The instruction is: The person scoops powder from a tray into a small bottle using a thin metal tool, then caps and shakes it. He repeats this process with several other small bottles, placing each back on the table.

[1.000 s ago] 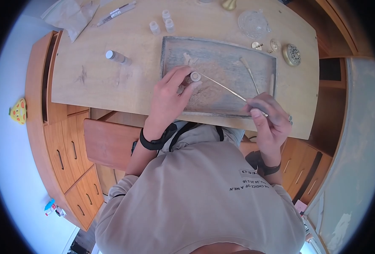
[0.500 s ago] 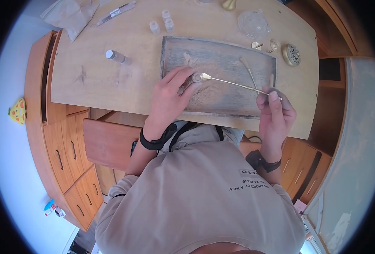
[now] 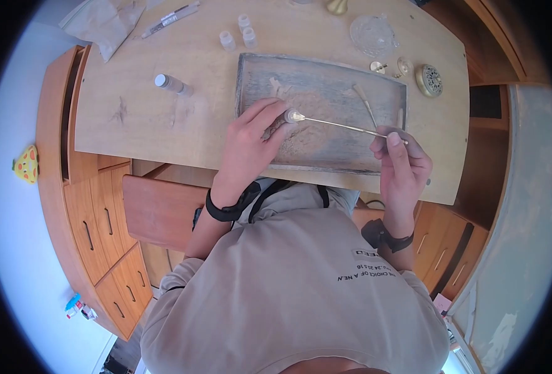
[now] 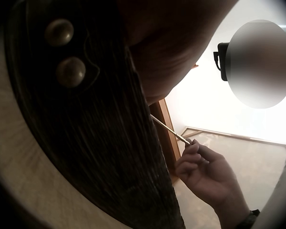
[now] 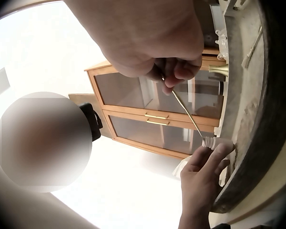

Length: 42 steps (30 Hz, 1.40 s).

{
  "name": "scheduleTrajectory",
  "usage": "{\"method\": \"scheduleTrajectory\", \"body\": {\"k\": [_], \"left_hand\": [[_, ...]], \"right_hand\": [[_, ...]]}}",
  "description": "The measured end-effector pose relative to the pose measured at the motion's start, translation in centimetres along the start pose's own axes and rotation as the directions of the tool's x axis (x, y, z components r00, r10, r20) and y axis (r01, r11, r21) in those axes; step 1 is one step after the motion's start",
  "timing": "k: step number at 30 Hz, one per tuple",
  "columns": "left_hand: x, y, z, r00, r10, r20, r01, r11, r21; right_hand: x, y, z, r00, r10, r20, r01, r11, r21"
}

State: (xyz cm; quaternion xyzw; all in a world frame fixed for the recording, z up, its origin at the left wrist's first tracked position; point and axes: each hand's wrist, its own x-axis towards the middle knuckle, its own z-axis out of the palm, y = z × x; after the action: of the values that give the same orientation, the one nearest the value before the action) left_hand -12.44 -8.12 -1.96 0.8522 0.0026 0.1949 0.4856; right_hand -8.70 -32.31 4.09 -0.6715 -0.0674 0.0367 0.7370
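Note:
Over the left part of a shallow grey tray, my left hand grips a small clear vial by its sides, mouth uncovered. Its fingers hide most of the vial in the head view. My right hand pinches the far end of a long, thin brass spoon between thumb and fingers. The spoon's small bowl overlaps the vial's mouth in the head view. Brown powder lies spread over the tray floor beneath. In the right wrist view the spoon's shaft slants down to the vial's mouth.
A brass-handled brush lies in the tray's right part. Beyond the tray stand several small vials, a glass dish and a pierced brass burner. A capped vial lies to the left; a plastic bag sits back left.
My right hand moved up and right, bringing the spoon's bowl into sight just right of the vial, then shifted slightly left so the bowl overlaps the mouth. The left hand stayed nearly still.

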Motion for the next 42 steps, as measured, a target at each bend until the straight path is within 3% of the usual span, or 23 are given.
{"method": "scheduleTrajectory", "body": {"k": [5,12,17,20,24,29,32,35,38,42], "left_hand": [[0.0,0.1,0.0,1.0,-0.006,-0.004,0.006,1.0,0.012],[0.2,0.2,-0.1,1.0,0.015,-0.003,-0.015,0.999,0.033],[0.4,1.0,0.2,0.997,-0.067,0.023,0.068,0.998,-0.017],[0.6,1.0,0.1,0.996,-0.067,0.061,0.068,0.998,-0.001],[0.5,1.1,0.2,0.997,-0.062,0.045,0.06,0.998,0.035],[0.2,1.1,0.4,0.999,-0.031,0.045,0.027,0.997,0.074],[0.1,1.2,0.4,0.999,-0.03,0.045,0.025,0.994,0.104],[0.0,1.1,0.3,0.999,-0.021,0.05,0.015,0.992,0.122],[-0.1,0.6,0.4,0.999,0.022,0.041,-0.027,0.994,0.109],[-0.1,1.2,0.3,0.998,-0.038,0.049,0.033,0.993,0.111]], "right_hand": [[0.1,-0.4,0.0,0.998,-0.05,-0.038,0.052,0.998,0.044],[0.1,0.2,-0.3,1.0,-0.011,-0.018,0.012,0.998,0.059],[-0.4,0.7,-2.8,0.987,-0.023,-0.161,0.059,0.974,0.217],[-1.6,2.3,-5.3,0.96,0.014,-0.28,0.026,0.99,0.138],[-4.4,3.4,-8.5,0.937,-0.052,-0.344,0.055,0.999,-0.002],[-6.2,4.1,-9.3,0.886,-0.083,-0.455,0.044,0.994,-0.096],[-6.3,4.9,-9.5,0.899,-0.17,-0.403,0.076,0.968,-0.24],[-6.1,5.1,-9.5,0.903,-0.142,-0.406,-0.021,0.929,-0.37],[-5.7,5.5,-9.8,0.924,-0.107,-0.368,-0.052,0.916,-0.398],[-5.6,5.3,-9.7,0.948,-0.148,-0.283,-0.034,0.834,-0.551]]}}
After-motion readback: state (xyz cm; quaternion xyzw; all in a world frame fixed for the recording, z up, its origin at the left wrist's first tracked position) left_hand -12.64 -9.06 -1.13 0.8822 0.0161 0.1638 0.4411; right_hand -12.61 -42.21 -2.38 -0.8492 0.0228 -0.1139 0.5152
